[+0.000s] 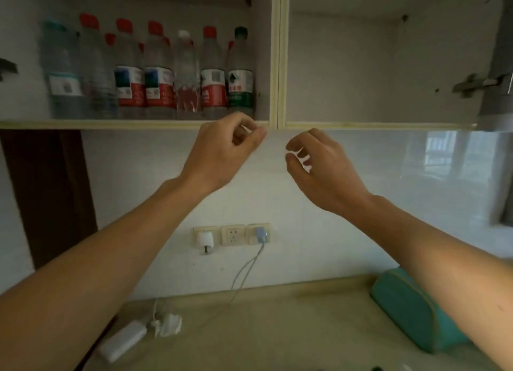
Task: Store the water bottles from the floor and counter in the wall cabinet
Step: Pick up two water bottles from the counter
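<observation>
The bottles (155, 73) stand upright in a row in the left bay of the open cabinet (277, 65). Both arms reach up just below its bottom edge: the left hand (222, 148) and the right hand (319, 165) are each loosely curled and hold nothing. Below, a green pouch (410, 309) lies on the desk (277, 329).

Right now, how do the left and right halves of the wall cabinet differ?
The left half holds a row of upright water bottles, mostly red-capped, with one green-capped bottle at the right end; the right half shows no bottles. A door hinge shows on the right half's side wall, none on the left half's. Both are open and share one pale shelf edge.
</observation>
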`<state>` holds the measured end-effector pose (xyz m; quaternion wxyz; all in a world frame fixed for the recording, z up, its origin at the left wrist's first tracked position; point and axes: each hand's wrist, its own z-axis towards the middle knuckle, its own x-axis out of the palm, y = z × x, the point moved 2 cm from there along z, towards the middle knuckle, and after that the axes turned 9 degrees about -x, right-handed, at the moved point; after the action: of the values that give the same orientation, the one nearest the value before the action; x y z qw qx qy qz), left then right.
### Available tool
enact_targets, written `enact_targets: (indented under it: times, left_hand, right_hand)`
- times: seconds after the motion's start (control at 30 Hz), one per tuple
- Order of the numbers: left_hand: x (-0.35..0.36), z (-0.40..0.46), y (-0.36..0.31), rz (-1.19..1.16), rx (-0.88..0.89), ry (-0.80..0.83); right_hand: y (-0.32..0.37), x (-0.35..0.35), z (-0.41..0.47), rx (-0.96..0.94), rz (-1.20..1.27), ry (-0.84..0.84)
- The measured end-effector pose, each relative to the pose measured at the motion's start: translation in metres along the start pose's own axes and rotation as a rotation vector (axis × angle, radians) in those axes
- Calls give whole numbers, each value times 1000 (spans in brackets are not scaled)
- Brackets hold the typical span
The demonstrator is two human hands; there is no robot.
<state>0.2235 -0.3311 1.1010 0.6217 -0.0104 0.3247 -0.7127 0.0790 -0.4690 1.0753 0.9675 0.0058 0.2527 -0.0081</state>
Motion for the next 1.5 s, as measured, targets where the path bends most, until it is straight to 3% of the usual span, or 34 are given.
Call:
enact_targets:
  times: [0.3,0.67,0.87,1.03,1.17,1.5]
  left_hand:
    - [99,-159,59,-36,-543,244]
    - [206,-321,186,128,-1111,691]
    - [236,-361,223,51,-1261,828]
    - [249,-369,224,3,-1233,901]
    - [249,-368,222,-84,-1307,906]
    - [225,-322,216,-328,-1343,740]
  right_hand:
    - [-52,47,-173,362,240,599]
    - [-64,163,-315,643,345,1038]
    - [-65,223,-364,669,255,1263]
    - [-70,245,-384,611,130,1376]
    - [-71,249,-384,633,168,1400]
    - [-100,199,-331,805,613,1105]
